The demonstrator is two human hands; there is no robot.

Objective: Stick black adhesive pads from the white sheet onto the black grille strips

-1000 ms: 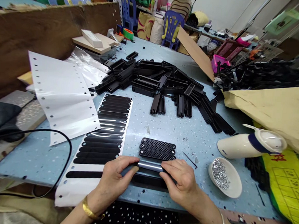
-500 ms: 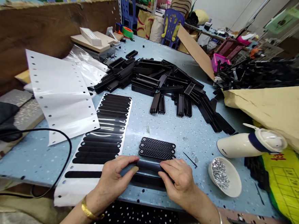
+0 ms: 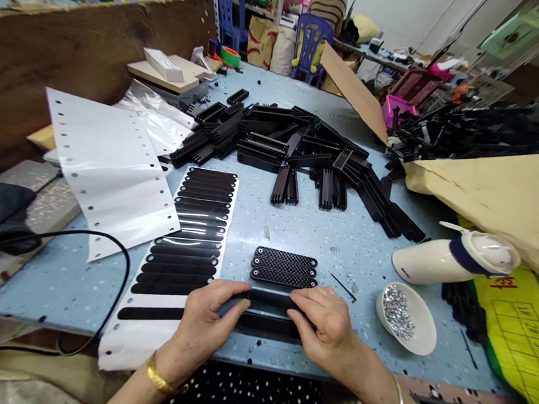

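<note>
Both my hands grip one long black plastic bar (image 3: 269,298) at the table's near edge. My left hand (image 3: 208,321) closes on its left end and my right hand (image 3: 328,326) on its right end. Beneath it lies another black strip (image 3: 265,326). Just beyond sit three perforated black bars (image 3: 284,267) side by side. To the left a white backing sheet (image 3: 224,223) carries several black adhesive strips (image 3: 192,246).
A large heap of black plastic parts (image 3: 292,148) covers the table's middle. A white bowl of small silver bits (image 3: 404,316) and a white bottle lying on its side (image 3: 450,261) are at right. Loose white sheets (image 3: 110,172) and a black cable (image 3: 109,246) are at left. A person sits far back.
The shiny glare on the bar's top face has gone and it now looks matte black. My hands have stayed almost where they were.
</note>
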